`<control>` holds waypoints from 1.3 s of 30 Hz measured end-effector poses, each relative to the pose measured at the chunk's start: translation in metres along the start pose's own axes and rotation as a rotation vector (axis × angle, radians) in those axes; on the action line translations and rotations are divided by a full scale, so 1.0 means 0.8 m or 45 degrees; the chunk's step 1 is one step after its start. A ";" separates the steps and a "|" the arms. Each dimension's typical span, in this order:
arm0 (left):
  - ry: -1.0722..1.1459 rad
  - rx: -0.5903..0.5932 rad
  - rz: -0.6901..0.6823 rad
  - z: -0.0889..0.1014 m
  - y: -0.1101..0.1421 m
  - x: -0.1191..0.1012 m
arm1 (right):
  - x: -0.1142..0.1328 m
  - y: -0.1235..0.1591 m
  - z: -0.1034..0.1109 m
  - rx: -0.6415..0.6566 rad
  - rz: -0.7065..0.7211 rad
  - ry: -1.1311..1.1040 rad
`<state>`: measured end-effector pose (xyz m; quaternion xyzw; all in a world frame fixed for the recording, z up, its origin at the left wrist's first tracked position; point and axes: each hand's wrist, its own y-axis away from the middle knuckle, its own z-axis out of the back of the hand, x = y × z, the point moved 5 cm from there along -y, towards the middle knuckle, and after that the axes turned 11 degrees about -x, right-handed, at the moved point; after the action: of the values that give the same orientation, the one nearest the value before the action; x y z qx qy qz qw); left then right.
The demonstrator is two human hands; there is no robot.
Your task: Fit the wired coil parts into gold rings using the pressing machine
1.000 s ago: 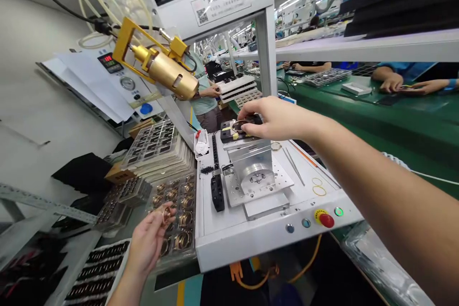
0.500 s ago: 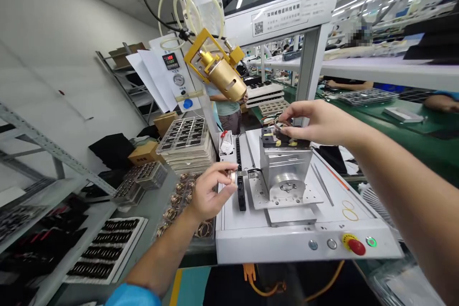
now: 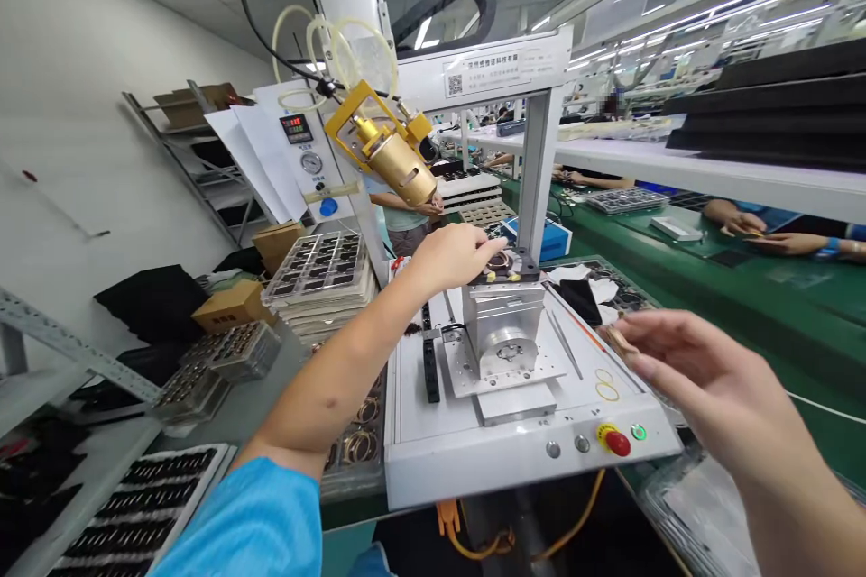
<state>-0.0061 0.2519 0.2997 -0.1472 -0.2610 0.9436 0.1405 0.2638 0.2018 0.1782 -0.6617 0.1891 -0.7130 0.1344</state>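
My left hand [image 3: 450, 257] reaches over a black jig [image 3: 504, 270] on top of an aluminium block [image 3: 504, 320], with its fingertips at the jig's edge. A gold-coloured ring [image 3: 499, 261] lies in the jig, and the hand holds nothing I can see. My right hand [image 3: 704, 370] is raised to the right of the machine, pinching a small bronze-coloured ring [image 3: 612, 338] between its fingers. Below my left forearm, a tray of gold-coloured rings [image 3: 358, 433] is partly hidden. Tweezers [image 3: 565, 344] lie on the machine's white bed [image 3: 433, 460].
A brass cylinder [image 3: 392, 167] hangs above the jig on a gantry [image 3: 541, 153]. Stacked black-and-clear trays [image 3: 317, 269] stand left of the machine. A red emergency stop [image 3: 615, 443] sits on its front. Co-workers' hands [image 3: 744, 230] work at a green bench on the right.
My left hand has moved from beside the machine to over the jig, and no longer holds a ring. My right hand has left the jig and moved right, holding a small ring.
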 end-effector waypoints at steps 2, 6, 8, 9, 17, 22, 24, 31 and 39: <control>0.142 -0.014 -0.079 0.003 0.008 0.004 | -0.035 0.035 0.029 -0.008 -0.138 0.007; 0.417 0.056 -0.238 0.001 0.027 0.010 | -0.096 0.095 0.060 -0.001 -0.427 0.019; 0.476 0.103 -0.288 -0.004 0.033 0.013 | -0.115 0.115 0.066 -0.032 -0.561 0.044; 0.491 0.111 -0.310 -0.006 0.034 0.016 | -0.122 0.122 0.068 -0.047 -0.615 0.055; 0.734 0.065 -0.553 -0.030 0.031 0.046 | -0.171 0.149 0.075 -0.087 -0.760 0.081; 0.625 -0.010 -0.586 -0.034 0.036 0.042 | -0.213 0.168 0.060 0.031 -0.579 0.341; 0.602 0.000 -0.580 -0.030 0.036 0.038 | -0.229 0.178 0.051 0.113 -0.504 0.512; 0.722 -0.411 -0.457 -0.012 0.131 0.026 | -0.246 0.200 0.036 0.268 -0.399 0.840; 1.402 0.127 0.727 -0.224 0.385 -0.039 | -0.212 0.182 0.036 0.309 -0.403 0.808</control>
<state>0.0274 0.0685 -0.0051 -0.6695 -0.0562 0.7407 0.0031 0.2990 0.1443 -0.0371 -0.4082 0.0306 -0.9117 0.0347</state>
